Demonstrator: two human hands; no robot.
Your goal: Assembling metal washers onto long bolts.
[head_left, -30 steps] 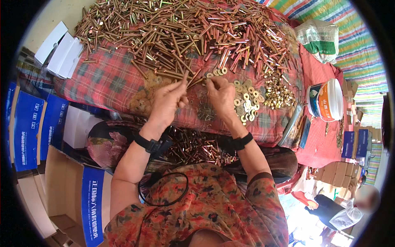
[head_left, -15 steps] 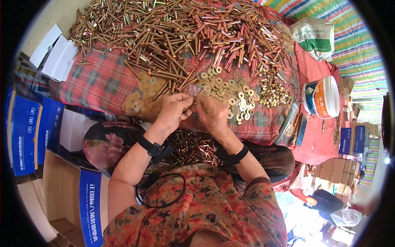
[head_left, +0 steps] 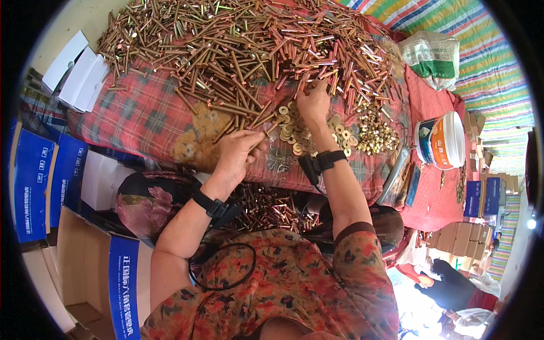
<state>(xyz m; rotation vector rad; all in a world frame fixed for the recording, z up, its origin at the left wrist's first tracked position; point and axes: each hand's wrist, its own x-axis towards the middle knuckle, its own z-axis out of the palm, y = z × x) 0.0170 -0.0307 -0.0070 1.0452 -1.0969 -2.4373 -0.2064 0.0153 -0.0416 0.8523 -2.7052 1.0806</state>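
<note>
My left hand (head_left: 240, 152) is closed in a pinch, with a brass-coloured bolt (head_left: 272, 126) sticking out past its fingertips. Beyond it, my right hand (head_left: 314, 105) bends over the near edge of a pile of coppery-pink metal sleeves (head_left: 351, 65), fingertips drawn together among them. Whatever those fingers grip is hidden. Flat brass washers (head_left: 290, 130) lie below and beside my right wrist, partly covered by it. Gold hex nuts (head_left: 377, 129) form a heap to the right of the washers. Long bolts (head_left: 226, 73) are spread thickly across the back and left.
Red plaid cloth (head_left: 133, 110) covers the work surface. A white bucket (head_left: 453, 140) stands at the right, a sack (head_left: 433, 59) behind it. White boxes (head_left: 84, 79) and blue cartons (head_left: 34, 181) are at the left. More metal pieces (head_left: 272, 212) lie between my knees. Another person (head_left: 453, 283) is at lower right.
My right hand has left my left hand and moved forward, over the washers to the sleeve pile. My left hand stays nearly in place; the bolt in it now shows.
</note>
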